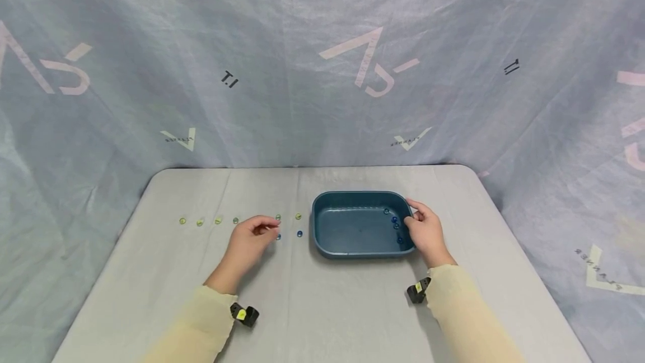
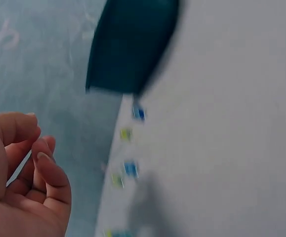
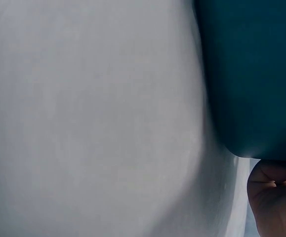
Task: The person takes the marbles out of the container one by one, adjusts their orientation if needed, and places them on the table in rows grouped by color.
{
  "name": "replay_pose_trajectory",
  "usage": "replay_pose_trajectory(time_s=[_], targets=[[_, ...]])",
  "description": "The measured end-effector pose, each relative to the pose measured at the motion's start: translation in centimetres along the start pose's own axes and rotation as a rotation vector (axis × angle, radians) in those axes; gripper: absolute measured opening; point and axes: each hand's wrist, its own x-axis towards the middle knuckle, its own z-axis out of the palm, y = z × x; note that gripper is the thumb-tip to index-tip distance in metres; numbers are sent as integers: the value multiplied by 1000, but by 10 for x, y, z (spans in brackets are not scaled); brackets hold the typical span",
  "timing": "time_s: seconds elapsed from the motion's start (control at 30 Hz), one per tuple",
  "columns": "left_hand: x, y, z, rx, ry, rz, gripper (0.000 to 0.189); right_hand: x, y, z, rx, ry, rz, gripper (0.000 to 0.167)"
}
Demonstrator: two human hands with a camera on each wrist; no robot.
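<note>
A dark teal plastic tray (image 1: 347, 255) sits right of centre on the table, several blue glass marbles (image 1: 396, 226) lying along its right side. My right hand (image 1: 425, 234) grips the tray's right wall, thumb over the rim and fingers outside. Left of the tray, my left hand (image 1: 252, 240) hovers over the marbles with loosely bent fingers. Nothing shows between its fingertips in the left wrist view. Close by its fingertips is a blue marble (image 1: 279, 237), and another blue marble (image 1: 299, 233) lies nearer the tray. The hand hides part of the marble row.
Yellow-green marbles (image 1: 218, 220) form a row across the left half of the pale-covered table (image 1: 322, 307). Its far edge meets a grey printed cloth (image 1: 282, 71), which also hangs at both sides. Small black cameras (image 1: 245, 315) are strapped at both wrists.
</note>
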Motion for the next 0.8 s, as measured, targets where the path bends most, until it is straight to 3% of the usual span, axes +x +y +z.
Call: replay_pose_trajectory(time_s=[0.13,0.33,0.57,0.8], targets=[[5,22,23,-31,-40,96,15,0,0,1,6,-1,3,53],[10,50,66,-39,-158,213,12,-1,2,0,-9,6,1,53],[6,61,126,-1,-241,382,9,-1,2,-1,-11,-3,10,53],[11,73,171,46,-303,394,10,-1,-1,0,-7,4,0,52]])
